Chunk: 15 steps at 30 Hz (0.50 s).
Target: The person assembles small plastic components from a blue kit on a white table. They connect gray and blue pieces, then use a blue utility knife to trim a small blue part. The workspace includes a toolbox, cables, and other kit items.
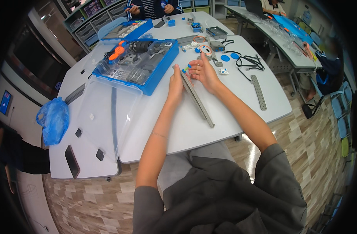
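My left hand (pixel 176 84) is closed around the far end of a long grey perforated beam (pixel 198 102), which slants over the white table toward me. Small blue and green connector pins (pixel 186 68) show at the beam's far end, between my hands. My right hand (pixel 205 74) is beside them, fingers apart and fingertips close to the pins; whether they touch is hard to make out. Just right of that hand lies a small white block with blue parts (pixel 223 71). A wider grey perforated beam (pixel 258 93) lies farther right.
A blue case of building parts (pixel 157 80) has its clear lid (pixel 104 113) spread to the left. Black cables (pixel 246 61) and blue discs (pixel 225 58) lie at right. A blue plastic bag (pixel 53 120) and dark phone (pixel 72 161) are at left. Another person (pixel 151 8) works across the table.
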Each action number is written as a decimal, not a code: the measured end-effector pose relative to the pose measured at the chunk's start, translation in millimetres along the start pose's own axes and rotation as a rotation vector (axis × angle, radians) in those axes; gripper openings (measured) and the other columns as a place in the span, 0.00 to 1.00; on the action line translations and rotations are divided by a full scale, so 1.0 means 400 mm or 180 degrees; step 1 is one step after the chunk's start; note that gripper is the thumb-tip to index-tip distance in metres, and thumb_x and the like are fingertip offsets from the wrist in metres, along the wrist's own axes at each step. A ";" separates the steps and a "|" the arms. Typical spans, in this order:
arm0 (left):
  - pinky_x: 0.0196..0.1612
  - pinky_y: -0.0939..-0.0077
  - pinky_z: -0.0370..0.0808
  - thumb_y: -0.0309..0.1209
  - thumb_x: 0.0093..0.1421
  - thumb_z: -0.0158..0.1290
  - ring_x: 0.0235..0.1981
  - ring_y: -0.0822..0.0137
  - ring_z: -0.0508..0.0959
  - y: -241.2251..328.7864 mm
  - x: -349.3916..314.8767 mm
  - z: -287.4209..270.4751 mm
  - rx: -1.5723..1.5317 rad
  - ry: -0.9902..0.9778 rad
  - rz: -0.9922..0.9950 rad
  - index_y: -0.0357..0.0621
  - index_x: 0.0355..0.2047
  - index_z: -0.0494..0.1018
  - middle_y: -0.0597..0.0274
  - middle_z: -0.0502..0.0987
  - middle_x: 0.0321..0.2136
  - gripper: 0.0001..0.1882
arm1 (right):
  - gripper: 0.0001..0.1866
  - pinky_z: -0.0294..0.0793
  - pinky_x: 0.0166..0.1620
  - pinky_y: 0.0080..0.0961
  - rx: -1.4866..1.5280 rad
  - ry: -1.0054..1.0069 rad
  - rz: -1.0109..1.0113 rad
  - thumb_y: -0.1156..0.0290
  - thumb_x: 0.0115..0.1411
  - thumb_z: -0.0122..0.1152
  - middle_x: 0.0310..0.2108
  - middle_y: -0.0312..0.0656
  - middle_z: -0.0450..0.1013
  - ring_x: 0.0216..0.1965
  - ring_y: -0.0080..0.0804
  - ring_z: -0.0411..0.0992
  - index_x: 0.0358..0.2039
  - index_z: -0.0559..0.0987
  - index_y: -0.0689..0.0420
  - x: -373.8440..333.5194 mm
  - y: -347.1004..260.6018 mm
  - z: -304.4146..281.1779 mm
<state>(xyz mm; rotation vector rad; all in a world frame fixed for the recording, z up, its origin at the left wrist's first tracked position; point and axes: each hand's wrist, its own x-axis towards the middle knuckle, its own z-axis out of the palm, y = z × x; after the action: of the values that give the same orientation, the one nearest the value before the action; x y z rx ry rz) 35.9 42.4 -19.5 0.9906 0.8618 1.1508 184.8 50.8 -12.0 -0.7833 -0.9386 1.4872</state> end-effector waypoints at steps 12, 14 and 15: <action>0.32 0.70 0.76 0.57 0.71 0.35 0.23 0.67 0.72 0.017 -0.018 0.010 -0.0263 -0.0101 -0.0053 0.41 0.32 0.65 0.63 0.68 0.22 0.29 | 0.65 0.43 0.72 0.45 0.1743 -0.1176 0.0274 0.19 0.53 0.37 0.73 0.54 0.36 0.75 0.41 0.34 0.71 0.38 0.65 -0.007 -0.035 -0.021; 0.32 0.70 0.76 0.57 0.71 0.34 0.23 0.67 0.72 0.015 -0.017 0.009 -0.0250 -0.0092 -0.0012 0.41 0.32 0.65 0.63 0.69 0.22 0.29 | 0.67 0.41 0.72 0.45 0.1743 -0.1266 0.0331 0.18 0.51 0.37 0.73 0.53 0.33 0.75 0.40 0.31 0.71 0.37 0.65 -0.009 -0.047 -0.028; 0.32 0.70 0.76 0.56 0.71 0.34 0.24 0.67 0.72 0.013 -0.016 0.009 -0.0250 -0.0089 -0.0002 0.41 0.32 0.66 0.63 0.69 0.22 0.29 | 0.66 0.42 0.72 0.45 0.1682 -0.1286 0.0334 0.19 0.53 0.38 0.73 0.53 0.35 0.75 0.41 0.33 0.71 0.38 0.66 -0.010 -0.052 -0.031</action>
<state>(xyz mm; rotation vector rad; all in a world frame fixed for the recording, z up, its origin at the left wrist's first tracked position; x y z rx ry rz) 36.3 36.1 -13.1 0.9399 0.7889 1.1593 205.9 49.0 0.7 -0.1491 -0.7436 1.9175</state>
